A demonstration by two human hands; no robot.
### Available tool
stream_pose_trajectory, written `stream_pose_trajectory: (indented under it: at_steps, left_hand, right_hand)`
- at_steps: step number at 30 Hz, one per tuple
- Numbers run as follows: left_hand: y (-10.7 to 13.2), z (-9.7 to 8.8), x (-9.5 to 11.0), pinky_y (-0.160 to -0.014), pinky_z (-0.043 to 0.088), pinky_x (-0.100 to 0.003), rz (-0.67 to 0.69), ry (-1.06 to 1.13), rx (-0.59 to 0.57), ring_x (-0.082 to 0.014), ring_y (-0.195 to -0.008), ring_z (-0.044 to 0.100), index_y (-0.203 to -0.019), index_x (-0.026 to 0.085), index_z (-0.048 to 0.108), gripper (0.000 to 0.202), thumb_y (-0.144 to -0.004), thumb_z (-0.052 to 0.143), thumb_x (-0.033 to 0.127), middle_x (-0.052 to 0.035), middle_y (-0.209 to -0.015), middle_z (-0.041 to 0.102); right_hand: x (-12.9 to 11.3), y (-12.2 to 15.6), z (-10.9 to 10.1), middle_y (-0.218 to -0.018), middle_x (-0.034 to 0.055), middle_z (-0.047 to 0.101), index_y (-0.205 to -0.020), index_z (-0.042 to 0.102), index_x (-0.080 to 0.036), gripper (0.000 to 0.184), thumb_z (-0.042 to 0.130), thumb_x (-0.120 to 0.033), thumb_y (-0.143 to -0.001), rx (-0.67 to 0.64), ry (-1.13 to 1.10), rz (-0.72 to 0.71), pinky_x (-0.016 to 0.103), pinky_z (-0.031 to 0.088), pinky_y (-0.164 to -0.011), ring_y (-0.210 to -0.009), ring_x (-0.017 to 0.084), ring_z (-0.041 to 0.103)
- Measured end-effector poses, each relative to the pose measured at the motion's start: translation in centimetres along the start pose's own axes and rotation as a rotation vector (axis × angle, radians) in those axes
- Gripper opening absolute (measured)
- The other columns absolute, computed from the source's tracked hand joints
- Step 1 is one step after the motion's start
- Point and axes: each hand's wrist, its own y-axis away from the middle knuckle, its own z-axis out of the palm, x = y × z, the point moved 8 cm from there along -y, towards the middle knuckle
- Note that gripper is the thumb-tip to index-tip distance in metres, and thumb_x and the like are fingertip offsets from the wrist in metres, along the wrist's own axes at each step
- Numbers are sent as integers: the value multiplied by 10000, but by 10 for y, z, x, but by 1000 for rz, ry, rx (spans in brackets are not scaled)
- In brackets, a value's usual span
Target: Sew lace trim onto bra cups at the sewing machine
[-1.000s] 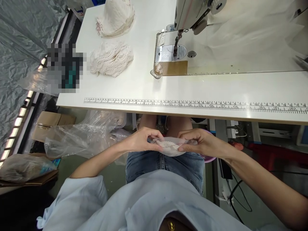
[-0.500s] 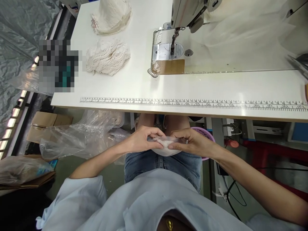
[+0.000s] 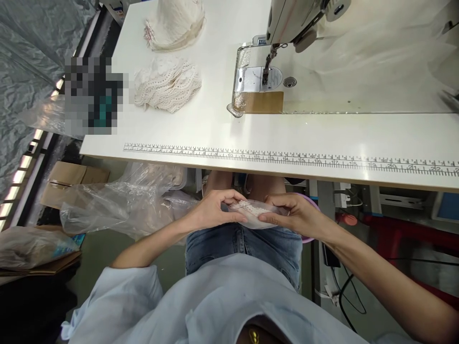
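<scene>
Desk (image 3: 215, 131): white, beyond left hand (image 3: 220, 209) and right hand (image 3: 296, 212); glare near its front edge. Floor (image 3: 174, 267): grey-green, below the hands. Far left of left hand: crinkled grey sheeting (image 3: 32, 43), bright slatted strip (image 3: 17, 177), carton (image 3: 66, 177). Right of right hand: grey upright (image 3: 325, 203) under the desk, red frame (image 3: 387, 234).

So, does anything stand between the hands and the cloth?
Nothing visible does: the left hand and right hand both pinch the cloth directly, over the lap. The table lies beyond them.
</scene>
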Motion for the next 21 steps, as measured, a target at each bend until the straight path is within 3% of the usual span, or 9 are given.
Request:
stream_pose_trajectory:
  at_steps: [8,15,21]
  left_hand:
    - [1,0,-13,-683,454,-193,-58,40,71,-125,-748,630,-816,142,722,162,-746,694,286,-18,-806,720]
    - [2,6,-5,-711,447,-200,-15,42,23,-123,-754,607,-884,146,705,262,-718,723,348,-12,-813,699]
    - [3,7,-5,-555,393,-176,-73,31,114,-87,-596,532,-785,129,723,269,-717,709,389,14,-632,632]
  right_hand:
    - [1,3,-2,-542,-39,377,-574,477,-171,386,594,-438,-827,2,75,-36,234,214,-444,-501,73,303]
    - [-3,2,-2,-531,-45,321,-539,412,-178,437,588,-459,-824,30,139,-55,237,193,-445,-496,72,281]
    - [2,3,1,-526,-54,288,-540,378,-183,460,590,-484,-817,22,128,-45,241,168,-444,-485,69,262]
